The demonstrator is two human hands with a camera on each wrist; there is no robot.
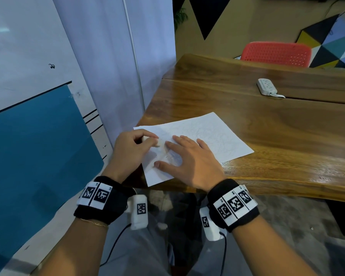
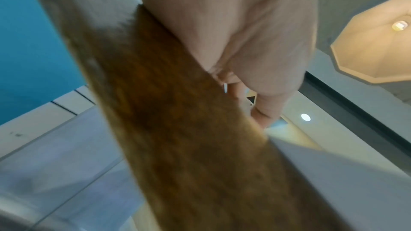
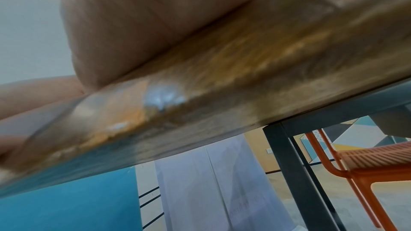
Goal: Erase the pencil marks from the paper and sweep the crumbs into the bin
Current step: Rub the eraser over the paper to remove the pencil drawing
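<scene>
Bare worktop point(image 1: 277, 140) lay open from the paper point(image 1: 203, 134) toward two and three o'clock. A white power strip point(image 1: 266, 87) sat well apart at one o'clock. At nine o'clock the wall point(image 1: 100, 62) stood close beside the worktop's edge.

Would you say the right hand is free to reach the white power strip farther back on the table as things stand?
Probably yes: bare table lies between the right hand and the power strip. But that hand lies flat on the paper while the left hand grips the eraser, so leaving could free the sheet.
</scene>
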